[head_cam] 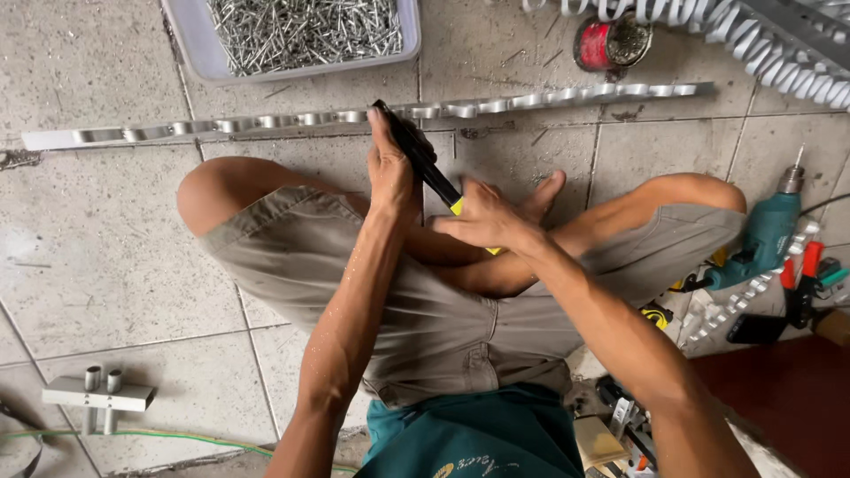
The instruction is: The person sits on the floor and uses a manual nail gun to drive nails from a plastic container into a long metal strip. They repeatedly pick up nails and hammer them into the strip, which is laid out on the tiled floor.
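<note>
tray (190,40): full of rivets (301,26) | left hand (390,173), right hand (482,217): grips clamped on riveter (425,164) | rail (266,122) on floor

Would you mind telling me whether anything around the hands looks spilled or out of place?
A few loose rivets lie scattered on the tiles beyond the tray. Otherwise nothing stands out: both hands, left and right, hold the black tool at the metal strip.
</note>
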